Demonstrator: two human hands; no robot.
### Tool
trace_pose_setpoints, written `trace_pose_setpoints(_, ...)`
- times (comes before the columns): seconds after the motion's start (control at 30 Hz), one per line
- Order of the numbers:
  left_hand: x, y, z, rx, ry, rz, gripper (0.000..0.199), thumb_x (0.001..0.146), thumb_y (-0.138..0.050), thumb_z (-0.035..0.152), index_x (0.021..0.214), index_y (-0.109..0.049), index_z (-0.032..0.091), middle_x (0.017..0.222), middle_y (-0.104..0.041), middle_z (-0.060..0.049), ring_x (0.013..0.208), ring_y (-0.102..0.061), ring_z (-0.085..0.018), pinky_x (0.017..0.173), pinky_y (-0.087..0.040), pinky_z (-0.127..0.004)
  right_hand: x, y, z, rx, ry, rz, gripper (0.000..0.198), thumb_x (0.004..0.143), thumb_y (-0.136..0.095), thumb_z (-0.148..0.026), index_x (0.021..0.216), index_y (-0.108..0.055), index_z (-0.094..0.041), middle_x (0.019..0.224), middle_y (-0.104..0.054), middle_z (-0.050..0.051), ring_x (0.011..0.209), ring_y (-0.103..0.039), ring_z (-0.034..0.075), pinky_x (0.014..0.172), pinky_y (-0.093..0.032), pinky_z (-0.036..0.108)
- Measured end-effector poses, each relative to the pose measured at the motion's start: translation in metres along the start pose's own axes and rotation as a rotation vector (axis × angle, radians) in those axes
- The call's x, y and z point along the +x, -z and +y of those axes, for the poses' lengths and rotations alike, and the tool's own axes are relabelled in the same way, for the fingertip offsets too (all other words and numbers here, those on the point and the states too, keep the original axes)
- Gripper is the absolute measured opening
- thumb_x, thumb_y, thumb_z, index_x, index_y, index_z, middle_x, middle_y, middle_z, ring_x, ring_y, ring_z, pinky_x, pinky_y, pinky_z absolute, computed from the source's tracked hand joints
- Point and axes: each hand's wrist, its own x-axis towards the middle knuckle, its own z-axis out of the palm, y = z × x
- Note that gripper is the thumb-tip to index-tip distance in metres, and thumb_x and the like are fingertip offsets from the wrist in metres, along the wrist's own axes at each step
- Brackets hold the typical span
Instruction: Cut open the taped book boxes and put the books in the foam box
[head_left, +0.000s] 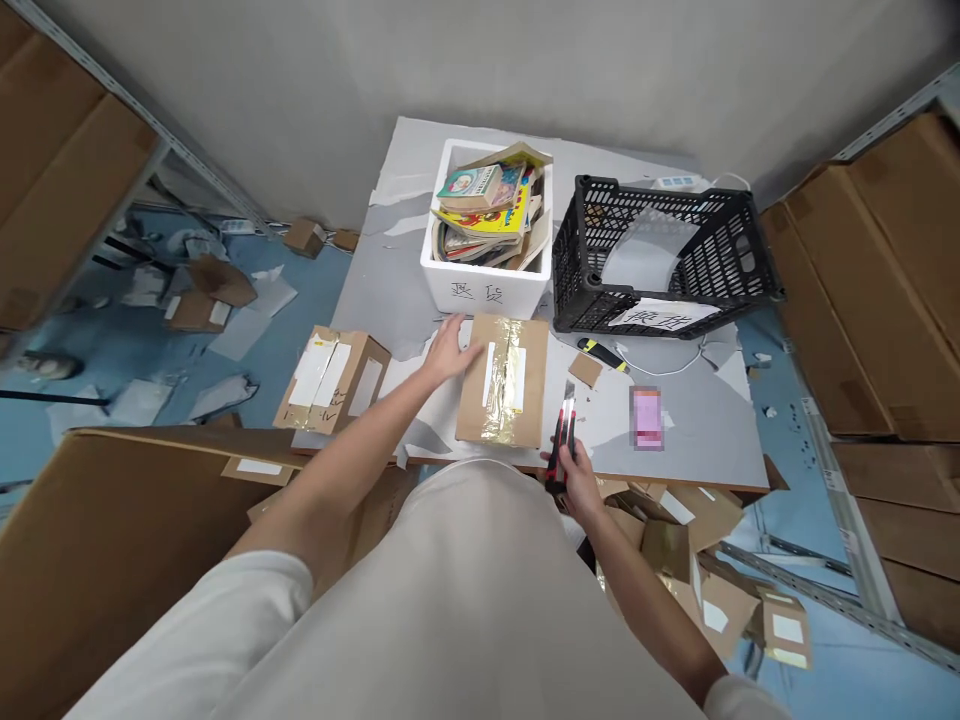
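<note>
A taped cardboard box (pixel 474 405) with white labels lies in front of me on the table. My left hand (pixel 450 350) rests at its upper left edge, fingers spread. In my right hand (pixel 576 475), to the right of the box, is a red and black utility knife (pixel 562 440) with its blade pointing away from me. Past the box stands a white foam bin (pixel 484 290) filled with books and magazines (pixel 487 205). A second box cutter (pixel 602 354), black and yellow, lies by a small cardboard scrap (pixel 585 369).
A black plastic crate (pixel 592 300) stands at the back right of the table (pixel 360 290). Another labelled box (pixel 352 385) sits at its left edge. A blurred pink item (pixel 647 418) lies at right. Cardboard and paper litter the floor; shelves with large cartons flank both sides.
</note>
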Motion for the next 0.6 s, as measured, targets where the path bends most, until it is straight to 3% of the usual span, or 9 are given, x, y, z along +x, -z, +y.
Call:
trace_pose_setpoints(0.07,0.031,-0.003,-0.001,-0.016,-0.009,-0.087,0.074,0.073,-0.064,0.04,0.139,-0.039,0.016,0.147,-0.037,-0.016,0.133,-0.039,-0.031,0.109,-0.033,-0.044,-0.016,-0.002,0.012,0.167,-0.119,-0.097,0.046,0.072,-0.071,-0.051,0.109,-0.054,-0.031,0.116,-0.062,0.002,0.099,-0.065,0.023,0.075,-0.055,0.041)
trace_pose_setpoints(0.13,0.048,-0.005,-0.003,-0.065,0.017,-0.165,0.069,0.071,-0.065,0.033,0.135,-0.043,0.017,0.14,-0.047,-0.014,0.128,-0.046,-0.029,0.106,-0.036,-0.041,-0.023,-0.006,0.018,0.267,-0.173,-0.154,0.045,0.073,-0.071,-0.049,0.112,-0.053,-0.033,0.118,-0.063,0.002,0.106,-0.064,0.025,0.082,-0.053,0.046)
trace_pose_setpoints(0.23,0.045,-0.001,-0.008,-0.119,0.134,-0.122,0.06,0.071,-0.064,0.032,0.127,-0.046,0.017,0.124,-0.059,-0.011,0.107,-0.06,-0.023,0.094,-0.046,-0.036,-0.015,-0.012,0.016,0.315,-0.098,-0.134,0.042,0.074,-0.072,-0.048,0.109,-0.054,-0.033,0.111,-0.067,0.001,0.112,-0.061,0.024,0.089,-0.051,0.047)
trace_pose_setpoints(0.4,-0.028,0.015,-0.024,0.072,0.361,0.124,0.05,0.073,-0.062,0.049,0.109,-0.049,0.016,0.101,-0.063,-0.01,0.089,-0.062,-0.023,0.081,-0.049,-0.037,0.038,-0.014,-0.017,0.246,0.15,-0.034,0.04,0.072,-0.072,-0.048,0.104,-0.056,-0.031,0.115,-0.064,0.0,0.113,-0.06,0.02,0.09,-0.052,0.041)
trace_pose_setpoints(0.5,-0.089,0.012,-0.028,0.114,0.427,0.08,0.05,0.073,-0.057,0.061,0.097,-0.05,0.017,0.086,-0.061,-0.007,0.081,-0.061,-0.024,0.076,-0.049,-0.038,0.076,-0.014,-0.042,0.168,0.292,-0.009,0.039,0.074,-0.068,-0.05,0.104,-0.054,-0.029,0.116,-0.064,0.002,0.109,-0.061,0.018,0.089,-0.052,0.038)
trace_pose_setpoints(0.6,-0.127,0.005,-0.025,0.157,0.357,0.15,0.056,0.072,-0.058,0.06,0.105,-0.05,0.015,0.1,-0.059,-0.013,0.101,-0.058,-0.029,0.087,-0.047,-0.043,0.097,-0.007,-0.062,0.078,0.343,-0.024,0.042,0.073,-0.068,-0.05,0.106,-0.053,-0.029,0.119,-0.062,0.003,0.104,-0.064,0.019,0.083,-0.054,0.036)
